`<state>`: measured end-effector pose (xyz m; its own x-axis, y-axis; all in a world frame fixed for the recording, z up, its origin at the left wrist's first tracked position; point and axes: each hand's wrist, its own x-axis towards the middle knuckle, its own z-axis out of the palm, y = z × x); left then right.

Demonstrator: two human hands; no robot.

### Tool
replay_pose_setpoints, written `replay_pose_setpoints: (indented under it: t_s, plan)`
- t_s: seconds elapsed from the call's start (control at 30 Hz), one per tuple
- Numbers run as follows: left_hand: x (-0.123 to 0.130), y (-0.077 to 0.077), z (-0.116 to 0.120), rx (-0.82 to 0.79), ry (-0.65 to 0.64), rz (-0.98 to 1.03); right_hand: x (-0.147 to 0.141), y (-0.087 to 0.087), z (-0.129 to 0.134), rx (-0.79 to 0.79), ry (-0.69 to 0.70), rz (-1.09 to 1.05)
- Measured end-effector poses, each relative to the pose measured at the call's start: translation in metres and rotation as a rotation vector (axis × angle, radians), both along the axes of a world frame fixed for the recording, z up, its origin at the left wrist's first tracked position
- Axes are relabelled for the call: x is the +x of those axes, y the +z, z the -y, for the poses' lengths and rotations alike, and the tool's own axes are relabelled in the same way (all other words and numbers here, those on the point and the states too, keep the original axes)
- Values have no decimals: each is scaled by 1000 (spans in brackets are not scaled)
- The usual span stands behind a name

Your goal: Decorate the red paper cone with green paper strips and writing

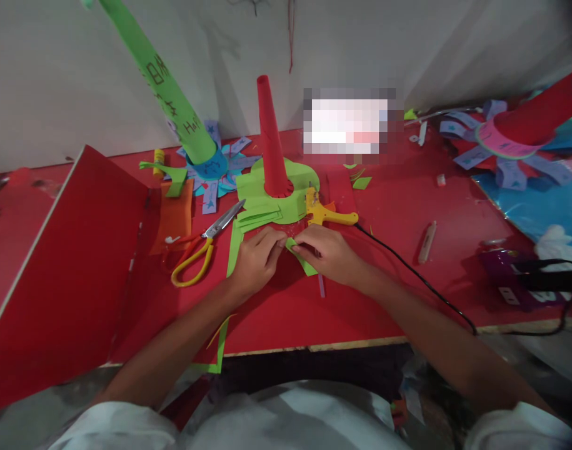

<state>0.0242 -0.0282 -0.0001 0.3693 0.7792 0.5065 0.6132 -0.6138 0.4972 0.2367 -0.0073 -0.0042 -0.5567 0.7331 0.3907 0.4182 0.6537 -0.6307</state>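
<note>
Above the red table's front part, my left hand (257, 259) and my right hand (331, 253) nearly meet, fingers pinched on a small green paper strip (307, 267). The strip's upper end is between the fingertips and its lower end hangs below my right hand. Just beyond stands a red paper cone (272, 140) on a green flower-shaped paper base (301, 178). Several cut green paper pieces (260, 215) lie by that base. A yellow glue gun (332, 216) rests beyond my right hand. Scissors (205, 249) with yellow handles lie left of my left hand.
A red upright panel (74, 262) stands at left. Behind are a green paper tube (166, 87) and an orange sheet (177, 209). The black cable (412, 272) runs right, past a glue stick (427, 242) and a purple box (506, 278). Another paper model (513, 137) stands at right.
</note>
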Motion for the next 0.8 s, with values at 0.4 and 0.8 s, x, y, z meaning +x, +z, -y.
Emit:
replay_pose_setpoints:
  t_s: [0.4,0.8]
  plan:
    - [2,5,-4,-17,5,89,1,0,-1,39,-23,56]
    - [4,-6,-4,-5,-41,75,1,-3,-2,103,8,120]
